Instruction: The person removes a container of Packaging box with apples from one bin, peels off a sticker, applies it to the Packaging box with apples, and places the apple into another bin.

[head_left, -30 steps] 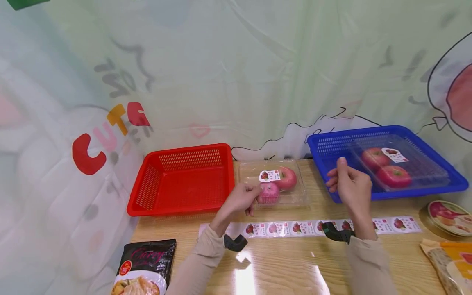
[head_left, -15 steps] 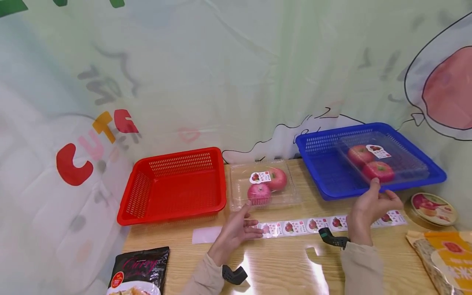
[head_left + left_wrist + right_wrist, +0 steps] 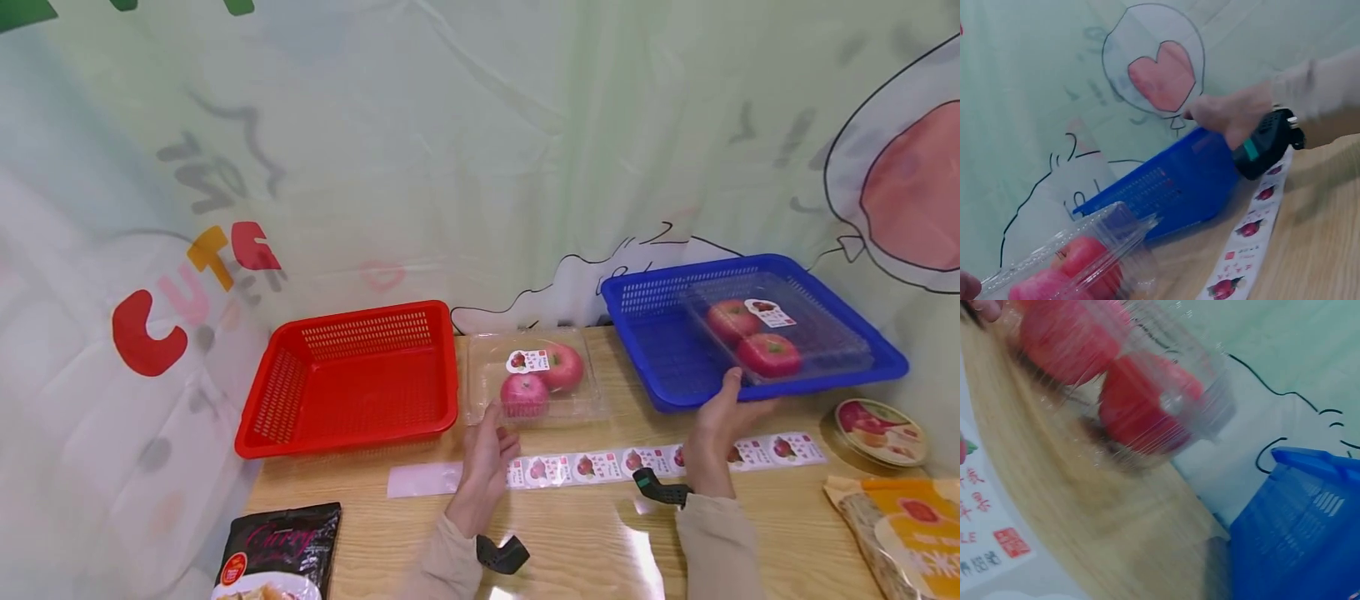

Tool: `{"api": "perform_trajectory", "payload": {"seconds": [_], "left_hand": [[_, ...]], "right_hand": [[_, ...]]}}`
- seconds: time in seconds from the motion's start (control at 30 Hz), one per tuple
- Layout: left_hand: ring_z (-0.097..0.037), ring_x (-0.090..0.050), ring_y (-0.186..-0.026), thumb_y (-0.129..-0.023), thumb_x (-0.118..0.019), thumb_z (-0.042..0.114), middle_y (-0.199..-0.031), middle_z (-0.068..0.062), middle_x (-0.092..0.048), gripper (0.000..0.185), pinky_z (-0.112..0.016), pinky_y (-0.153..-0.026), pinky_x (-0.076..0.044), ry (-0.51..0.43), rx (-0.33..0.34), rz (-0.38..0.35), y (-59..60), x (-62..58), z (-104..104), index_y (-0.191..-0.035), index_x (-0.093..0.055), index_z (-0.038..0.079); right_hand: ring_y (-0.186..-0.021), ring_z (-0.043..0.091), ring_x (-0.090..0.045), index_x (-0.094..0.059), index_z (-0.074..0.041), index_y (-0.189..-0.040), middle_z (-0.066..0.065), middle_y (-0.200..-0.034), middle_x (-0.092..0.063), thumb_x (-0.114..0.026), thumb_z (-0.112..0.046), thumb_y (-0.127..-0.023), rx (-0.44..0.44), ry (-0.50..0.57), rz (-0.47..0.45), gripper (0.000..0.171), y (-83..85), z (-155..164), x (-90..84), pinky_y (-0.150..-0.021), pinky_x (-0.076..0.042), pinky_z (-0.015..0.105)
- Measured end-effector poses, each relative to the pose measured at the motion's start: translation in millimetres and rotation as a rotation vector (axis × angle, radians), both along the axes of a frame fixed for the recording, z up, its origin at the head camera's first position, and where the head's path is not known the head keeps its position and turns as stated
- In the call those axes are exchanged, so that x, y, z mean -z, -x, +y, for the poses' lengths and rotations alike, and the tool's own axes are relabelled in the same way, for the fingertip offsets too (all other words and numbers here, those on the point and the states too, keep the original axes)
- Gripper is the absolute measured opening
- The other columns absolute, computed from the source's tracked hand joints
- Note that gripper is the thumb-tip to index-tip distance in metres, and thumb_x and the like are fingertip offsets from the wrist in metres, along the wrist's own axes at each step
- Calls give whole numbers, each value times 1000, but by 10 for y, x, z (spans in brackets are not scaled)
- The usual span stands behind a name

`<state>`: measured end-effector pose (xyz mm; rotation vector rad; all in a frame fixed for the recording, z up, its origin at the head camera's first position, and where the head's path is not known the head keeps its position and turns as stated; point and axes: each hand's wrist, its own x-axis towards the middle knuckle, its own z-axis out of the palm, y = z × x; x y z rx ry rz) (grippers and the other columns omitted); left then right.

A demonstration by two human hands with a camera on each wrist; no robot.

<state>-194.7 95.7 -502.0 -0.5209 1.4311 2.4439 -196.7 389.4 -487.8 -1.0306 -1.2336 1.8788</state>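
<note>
Baskets: two, a red basket (image 3: 352,375) on the left, holding nothing, and a blue basket (image 3: 675,350) on the right. Clear boxes: two, each with two apples and one label. The near box (image 3: 536,377) sits on the table (image 3: 570,533) between the baskets; the far box (image 3: 780,333) lies inside the blue one. One sticker strip (image 3: 600,465) runs across the table in front. One black pouch (image 3: 279,546) at lower left, one round tin (image 3: 881,419) and one orange bag (image 3: 911,533) at right.

Left hand (image 3: 487,454) reaches toward the near box's front edge, fingers straight and loose, gripping nothing; contact can't be told. Right hand (image 3: 716,421) is at the blue basket's front rim, fingers extended against it, not curled round.

Left wrist view alone shows the right hand (image 3: 1235,112) on the rim from the side; right wrist view shows the near box (image 3: 1129,381) up close, blurred.
</note>
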Motion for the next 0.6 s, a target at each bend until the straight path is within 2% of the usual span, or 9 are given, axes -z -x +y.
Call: {"api": "perform_trajectory", "payload": {"seconds": [0.1,0.2,0.3,0.4,0.5,0.6], "left_hand": [[-46,-44,-121,-106,-57,36,-120,-20,-32,63,-62,-120,-39,26,-50,-19,20,-23,43,-141,-32,-9],[-52,-41,-128,-105,-57,39,-136,-29,-32,72,-63,-121,-36,32,-89,-38,43,-46,105,-148,-27,-10],[-54,-43,-131,-103,-60,42,-147,-31,-35,76,-63,-120,-36,56,-135,-54,60,-64,179,-148,-27,-9],[-49,-50,-122,-101,-64,41,-135,-27,-47,69,-62,-114,-41,78,-189,-52,81,-71,253,-139,-38,-10],[-42,-50,-111,-99,-66,37,-120,-21,-51,59,-62,-109,-42,82,-237,-43,108,-68,305,-129,-43,-8],[-41,-49,-116,-99,-66,34,-123,-20,-50,59,-67,-111,-41,80,-280,-34,124,-73,340,-131,-38,-7]], "right_hand": [[-160,0,-8,6,-23,-171,-11,-179,-3,-48,-42,-110,-24,-26,3,84,18,-33,68,-126,-6,10],[-161,0,-8,7,-23,-171,-11,-179,-2,-48,-44,-109,-34,-34,-10,85,28,-49,100,-125,-5,9],[-161,0,-5,8,-23,-171,-11,-179,0,-46,-45,-110,-38,-38,-24,84,28,-54,110,-125,-4,8],[-162,0,-3,10,-21,-171,-11,-179,2,-42,-45,-111,-42,-35,-15,83,29,-60,115,-124,-3,8],[-160,-2,-5,10,-20,-171,-10,-179,1,-40,-43,-111,-34,-27,13,81,38,-72,123,-124,-4,7],[-160,-3,-7,8,-19,-171,-9,-179,0,-39,-43,-112,-24,-24,25,80,43,-88,130,-123,-5,6]]}}
